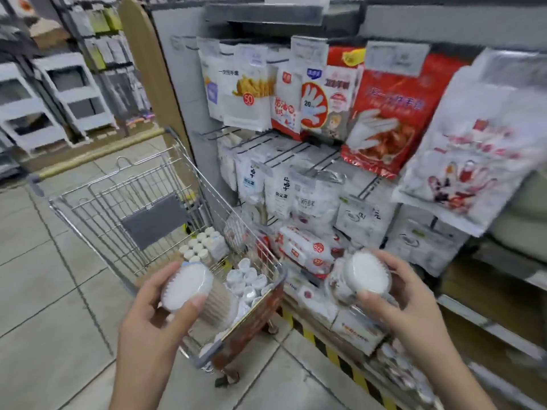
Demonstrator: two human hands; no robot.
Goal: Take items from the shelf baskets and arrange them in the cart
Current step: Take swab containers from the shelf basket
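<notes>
My left hand [154, 312] grips a round clear pack of white paper cups [186, 287] above the near end of the wire shopping cart [118, 202]. My right hand [405, 294] holds a second round pack of white paper cups [365, 272], lifted in front of the low shelf baskets [313, 294]. Inside the cart lie several small white containers [247, 281] and a block of white bottles [204, 244], beside a round pack of brown sticks [217, 303].
The shelf unit on the right carries hanging packs of disposable gloves [381, 113] and white bagged goods [296, 187]. A yellow-black striped strip [319, 341] edges the shelf base. White storage racks [71, 93] stand across the tiled aisle at the left.
</notes>
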